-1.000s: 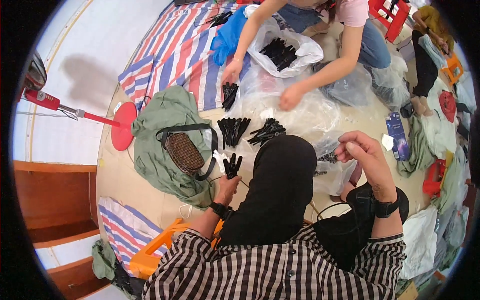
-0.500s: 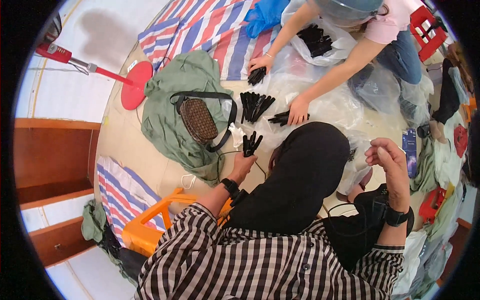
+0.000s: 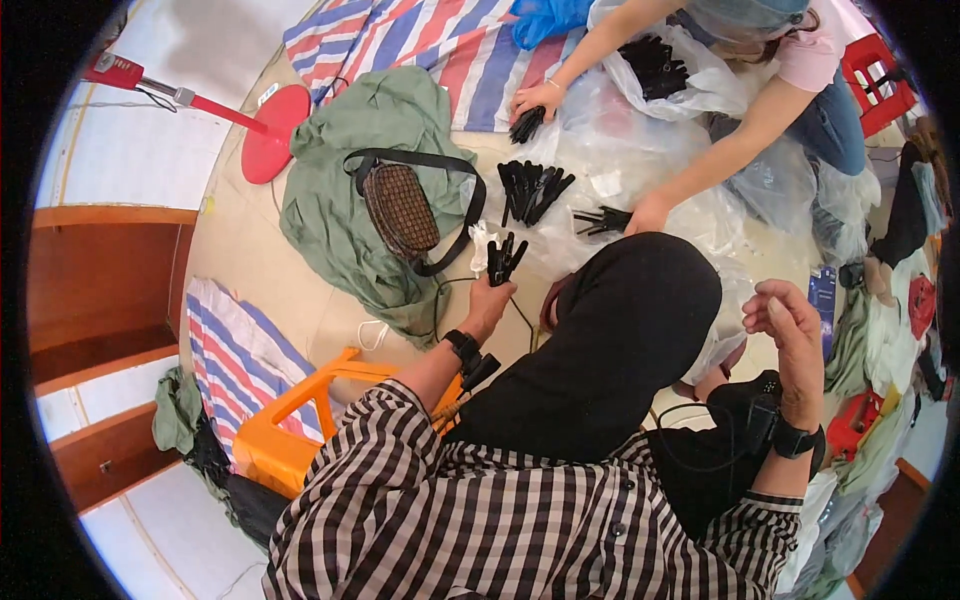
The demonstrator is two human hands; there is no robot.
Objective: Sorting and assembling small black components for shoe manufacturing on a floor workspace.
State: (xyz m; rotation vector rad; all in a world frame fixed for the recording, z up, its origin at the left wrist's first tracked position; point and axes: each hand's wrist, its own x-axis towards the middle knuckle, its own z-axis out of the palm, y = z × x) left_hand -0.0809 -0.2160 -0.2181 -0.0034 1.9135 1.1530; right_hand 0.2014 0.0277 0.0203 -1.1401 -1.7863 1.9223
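Note:
My left hand point(image 3: 489, 306) is closed round the lower end of a small bundle of slim black clips point(image 3: 507, 259), which fan out upward above the fingers. Raised to the right of my knee, my right hand point(image 3: 785, 325) has its fingers loosely bent and apart, and nothing shows in it. Just beyond my left hand, a fanned pile of black clips point(image 3: 533, 192) lies on the floor. Across from me, another person's hand point(image 3: 540, 100) rests on a black bunch, while their other hand point(image 3: 648, 214) touches more black clips point(image 3: 603, 220) near my knee.
A brown patterned bag point(image 3: 400, 212) with a black strap lies on green cloth point(image 3: 330, 185). Left of me stand an orange stool point(image 3: 275, 440) and a red round base point(image 3: 275, 135). An open plastic bag point(image 3: 705, 85) holds black pieces. Clothes and bags crowd the right side.
The view has shifted slightly. The other person's nearer hand has moved a little right on its black clips, which now look more spread. My hands keep nearly the same pose.

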